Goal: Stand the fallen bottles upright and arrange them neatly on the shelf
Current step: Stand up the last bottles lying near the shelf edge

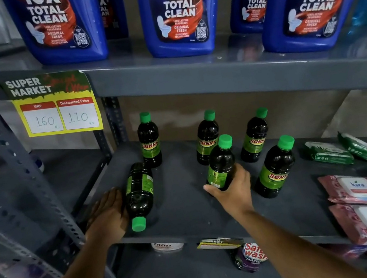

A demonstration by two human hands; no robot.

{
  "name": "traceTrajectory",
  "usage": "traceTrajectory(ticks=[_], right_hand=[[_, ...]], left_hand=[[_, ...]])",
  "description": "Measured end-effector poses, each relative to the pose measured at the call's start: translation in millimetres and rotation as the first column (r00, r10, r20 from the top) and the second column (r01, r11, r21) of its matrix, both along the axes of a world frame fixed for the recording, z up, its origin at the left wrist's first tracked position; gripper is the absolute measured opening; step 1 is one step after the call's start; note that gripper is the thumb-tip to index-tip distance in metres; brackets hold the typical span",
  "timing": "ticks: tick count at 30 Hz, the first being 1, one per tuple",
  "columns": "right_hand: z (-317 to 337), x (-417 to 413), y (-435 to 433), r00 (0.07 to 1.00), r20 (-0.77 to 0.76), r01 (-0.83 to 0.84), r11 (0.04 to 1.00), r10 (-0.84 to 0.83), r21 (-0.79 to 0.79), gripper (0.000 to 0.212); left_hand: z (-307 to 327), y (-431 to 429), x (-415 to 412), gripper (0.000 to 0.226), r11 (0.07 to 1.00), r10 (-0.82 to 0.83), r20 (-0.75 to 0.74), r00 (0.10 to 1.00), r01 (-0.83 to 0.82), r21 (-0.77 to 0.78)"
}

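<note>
Gripped upright bottle (220,164) with right hand (234,193), fingers wrapped; laid left hand (107,212), fingers together, against fallen bottle (139,193) at 9 o'clock.

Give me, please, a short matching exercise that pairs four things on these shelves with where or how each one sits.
Things:
1. fallen bottle
2. bottle in the right hand
3. blue cleaner bottles
4. pink wipe packs

Places or states:
A. top shelf
B. upright and gripped
C. right end of the middle shelf
D. on its side, cap toward the camera, beside the left hand

Pairs: 1-D, 2-B, 3-A, 4-C
</note>
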State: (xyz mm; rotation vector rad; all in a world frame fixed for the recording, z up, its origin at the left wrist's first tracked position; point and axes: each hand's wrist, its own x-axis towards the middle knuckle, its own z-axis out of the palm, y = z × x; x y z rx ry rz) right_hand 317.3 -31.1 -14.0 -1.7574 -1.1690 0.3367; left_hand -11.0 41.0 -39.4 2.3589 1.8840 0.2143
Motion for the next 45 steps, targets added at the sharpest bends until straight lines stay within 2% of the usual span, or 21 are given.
traceTrajectory(ticks=[3,5,9,12,16,21,29,31,33,34,35,36,38,39,41,43,45], right_hand=[[2,-1,2,0.997,-0.076,-0.011,1.000,0.009,-0.021,0.079],[3,-1,4,0.989,-0.136,-0.071,0.996,0.064,-0.051,0.075],[5,-4,7,1.000,0.003,0.003,1.000,-0.003,-0.024,0.089],[11,-7,9,0.992,-0.123,-0.028,0.997,0.020,-0.071,0.081],[11,-10,11,0.996,-0.086,-0.043,0.997,0.038,-0.056,0.090],[14,-11,9,0.973,-0.213,-0.118,0.983,0.086,-0.141,0.086],[5,-5,8,0.968,-0.217,-0.165,0.969,0.124,-0.184,0.088],[4,-6,4,0.982,-0.146,-0.133,0.985,0.116,-0.109,0.101],[2,-15,-3,0.999,0.026,0.034,0.999,-0.034,-0.014,0.109],[2,-22,-7,0.987,0.104,0.116,0.992,-0.121,0.053,0.106],[0,-29,-11,0.970,0.175,0.148,0.980,-0.170,0.131,0.100],[1,-35,-14,0.956,0.247,0.107,0.972,-0.158,0.208,0.090],[-4,-49,-18,0.913,0.405,-0.160,0.952,0.043,0.260,0.069],[-5,-57,-19,0.858,0.474,-0.332,0.916,0.195,0.224,0.062],[-8,-72,-15,0.674,0.579,-0.600,0.797,0.459,0.066,0.056],[-6,-92,-6,0.484,0.653,-0.695,0.710,0.582,-0.118,0.062],[7,-111,5,0.353,0.684,-0.687,0.672,0.639,-0.274,0.074]], left_hand=[[1,0,0,0.085,1.000,0.000,0.001,1.000,0.000,0.000],[1,0,0,0.085,1.000,-0.001,0.001,1.000,0.001,0.000],[1,-1,1,0.084,1.000,0.002,0.009,1.000,-0.002,0.008],[2,-1,1,0.085,1.000,0.003,0.007,1.000,-0.003,0.012],[2,-2,1,0.084,1.000,0.000,0.013,1.000,-0.001,0.018],[1,-1,0,0.084,1.000,-0.001,0.019,1.000,0.000,0.018],[-1,0,1,0.090,1.000,0.008,0.003,1.000,-0.008,0.006],[-1,-1,1,0.086,1.000,0.004,0.001,1.000,-0.004,0.007],[-2,-1,0,0.083,1.000,0.000,-0.008,1.000,0.000,0.013],[-1,-1,0,0.084,1.000,0.001,-0.010,1.000,0.000,0.013],[-1,-1,0,0.084,1.000,0.002,-0.010,1.000,-0.002,0.011],[0,-1,1,0.082,1.000,0.004,-0.005,1.000,-0.004,0.009],[0,-1,2,0.071,1.000,0.010,0.001,1.000,-0.010,0.000],[-1,-1,3,0.065,1.000,0.008,0.003,1.000,-0.008,0.000],[0,0,4,0.059,1.000,0.013,0.017,1.000,-0.013,-0.001],[0,0,3,0.059,1.000,0.023,0.032,0.999,-0.022,-0.015],[2,1,2,0.065,0.999,0.021,0.034,0.999,-0.020,-0.036]])
